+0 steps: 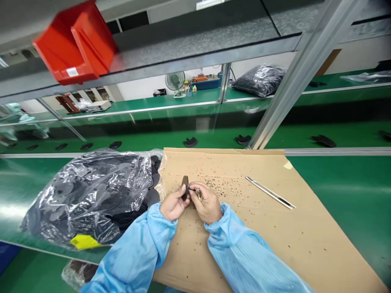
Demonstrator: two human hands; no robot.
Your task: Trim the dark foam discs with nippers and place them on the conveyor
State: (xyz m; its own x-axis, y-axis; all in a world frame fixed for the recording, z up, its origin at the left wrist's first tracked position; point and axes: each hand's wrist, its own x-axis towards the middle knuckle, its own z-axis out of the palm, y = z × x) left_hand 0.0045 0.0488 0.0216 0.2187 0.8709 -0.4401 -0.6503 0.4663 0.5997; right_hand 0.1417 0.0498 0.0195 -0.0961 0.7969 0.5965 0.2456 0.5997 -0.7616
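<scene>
Between the fingers of my left hand [174, 203] a small dark flat part [185, 186] is held on edge above the brown cardboard sheet [259, 244]. My right hand [206, 202] is closed around a slim metallic tool [199, 194], whose exact kind I cannot make out. Its fingertips meet the right side of the dark part. Many tiny dark bits [224, 185] lie scattered over the cardboard around both hands. Farther right rests a pair of tweezers [270, 192], touched by neither hand.
A clear plastic bag [91, 191] full of dark flat parts lies left of the cardboard, with a yellow tag [84, 241]. Behind, several dark pieces [190, 142] sit on the green conveyor. A metal post [284, 87] rises at right; an orange bin [79, 44] stands on the overhead shelf.
</scene>
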